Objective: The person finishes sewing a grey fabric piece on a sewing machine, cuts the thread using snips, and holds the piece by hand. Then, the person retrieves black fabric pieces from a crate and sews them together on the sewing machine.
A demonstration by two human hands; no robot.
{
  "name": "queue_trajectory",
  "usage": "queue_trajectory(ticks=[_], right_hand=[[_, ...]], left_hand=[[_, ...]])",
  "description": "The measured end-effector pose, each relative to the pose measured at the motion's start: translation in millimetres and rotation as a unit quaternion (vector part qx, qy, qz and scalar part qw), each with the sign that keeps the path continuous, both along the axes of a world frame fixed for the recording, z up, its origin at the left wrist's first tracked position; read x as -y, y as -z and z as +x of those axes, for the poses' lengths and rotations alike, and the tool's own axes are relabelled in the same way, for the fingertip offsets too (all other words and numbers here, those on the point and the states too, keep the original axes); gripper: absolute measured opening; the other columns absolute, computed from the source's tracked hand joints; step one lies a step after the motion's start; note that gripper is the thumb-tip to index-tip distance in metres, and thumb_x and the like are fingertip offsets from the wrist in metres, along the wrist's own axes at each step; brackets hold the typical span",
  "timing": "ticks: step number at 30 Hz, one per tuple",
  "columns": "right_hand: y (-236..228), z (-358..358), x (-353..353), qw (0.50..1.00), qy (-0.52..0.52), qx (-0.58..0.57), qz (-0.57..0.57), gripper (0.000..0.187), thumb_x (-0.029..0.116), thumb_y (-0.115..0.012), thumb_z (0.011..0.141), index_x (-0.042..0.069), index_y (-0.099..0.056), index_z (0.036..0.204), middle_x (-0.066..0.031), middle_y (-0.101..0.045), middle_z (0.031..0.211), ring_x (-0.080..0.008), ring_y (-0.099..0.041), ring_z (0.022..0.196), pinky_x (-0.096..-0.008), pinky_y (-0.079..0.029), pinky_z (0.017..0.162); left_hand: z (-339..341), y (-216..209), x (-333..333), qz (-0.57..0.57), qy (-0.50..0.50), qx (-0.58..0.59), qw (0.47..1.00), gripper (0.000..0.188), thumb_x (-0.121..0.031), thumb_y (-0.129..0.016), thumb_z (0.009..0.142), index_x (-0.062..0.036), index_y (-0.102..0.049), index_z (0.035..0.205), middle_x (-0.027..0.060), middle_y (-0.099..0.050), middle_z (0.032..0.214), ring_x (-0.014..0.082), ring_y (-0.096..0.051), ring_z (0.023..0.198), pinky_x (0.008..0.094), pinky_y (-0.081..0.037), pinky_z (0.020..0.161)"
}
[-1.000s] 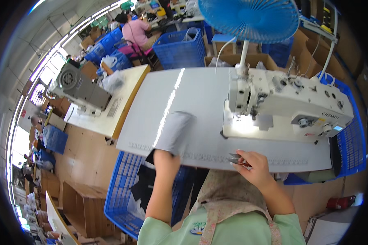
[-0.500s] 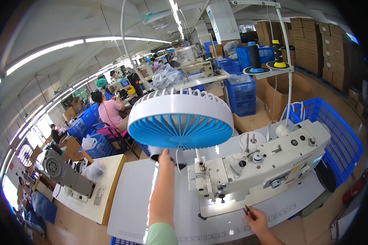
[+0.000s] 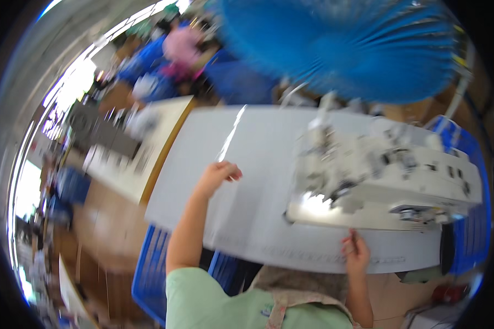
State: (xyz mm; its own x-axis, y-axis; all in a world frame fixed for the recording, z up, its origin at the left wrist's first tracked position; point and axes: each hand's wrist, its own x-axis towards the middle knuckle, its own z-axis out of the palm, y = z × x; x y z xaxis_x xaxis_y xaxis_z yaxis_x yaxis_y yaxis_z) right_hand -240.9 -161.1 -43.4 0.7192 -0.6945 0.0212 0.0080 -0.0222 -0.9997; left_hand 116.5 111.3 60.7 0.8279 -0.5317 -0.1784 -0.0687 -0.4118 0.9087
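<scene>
Grip, 2 hands: right hand [image 3: 358, 255] closed round a small dark tool [image 3: 354, 238]; left hand [image 3: 218, 176] loosely curled, its contents impossible to tell through blur. White worktable [image 3: 260, 145] spans the centre of the frame; sewing machine [image 3: 406, 186] occupies the right; the tool lies lower right, near the table's front edge. Sound handling, as judged, keeps the tool's tip clear of machine and free fingers. Left forearm slants up from lower left, hand turned rightward; right forearm rises nearly upright.

Dark snips [image 3: 354, 238], pale grey tabletop [image 3: 263, 159]
</scene>
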Motion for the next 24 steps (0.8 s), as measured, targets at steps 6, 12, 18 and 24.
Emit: queue_trajectory(ticks=[6, 12, 18, 24], right_hand=[[-6.5, 14.1, -23.4, 0.952, -0.088, -0.086, -0.28, 0.019, 0.005, -0.06, 0.093, -0.003, -0.067, 0.108, -0.0127, -0.069, 0.094, -0.0206, -0.063, 0.075, -0.0305, -0.051, 0.072], [-31.5, 43.6, -107.1, 0.912, -0.231, -0.047, -0.335, 0.017, 0.001, -0.058, 0.091, -0.003, -0.066, 0.106, -0.0165, -0.069, 0.097, -0.0296, -0.066, 0.083, -0.0337, -0.051, 0.075], [-5.7, 39.5, -102.9, 0.906, -0.194, -0.026, -0.376, 0.019, -0.002, -0.06, 0.088, -0.004, -0.066, 0.106, -0.0177, -0.066, 0.092, -0.0289, -0.063, 0.078, -0.0346, -0.05, 0.072], [-7.9, 42.2, -104.0, 0.867, -0.198, -0.066, -0.453, 0.021, -0.002, -0.055, 0.093, -0.009, -0.063, 0.111, -0.015, -0.065, 0.095, -0.0201, -0.063, 0.081, -0.0297, -0.05, 0.078]], left_hand=[[-111.0, 35.1, -260.9, -0.01, -0.39, 0.028, 0.92, 0.024, -0.024, -0.06, 0.089, -0.0023, -0.071, 0.086, 0.0057, -0.07, 0.079, 0.0127, -0.063, 0.073, 0.0278, -0.048, 0.067], [-231.9, 221.2, -416.8, 0.201, -0.492, -0.185, 0.827, 0.023, -0.026, -0.064, 0.081, -0.0042, -0.07, 0.086, 0.0069, -0.064, 0.069, 0.015, -0.059, 0.057, 0.0324, -0.049, 0.053], [-211.9, 347.5, -374.9, 0.233, -0.425, -0.203, 0.851, 0.053, -0.022, -0.069, 0.08, 0.0049, -0.061, 0.125, 0.0231, -0.064, 0.124, 0.0333, -0.061, 0.118, 0.0378, -0.046, 0.101], [-163.5, 425.8, -336.3, 0.072, -0.613, -0.263, 0.741, 0.068, -0.018, -0.073, 0.076, 0.0133, -0.05, 0.131, 0.0257, -0.058, 0.132, 0.0357, -0.058, 0.121, 0.0375, -0.046, 0.101]])
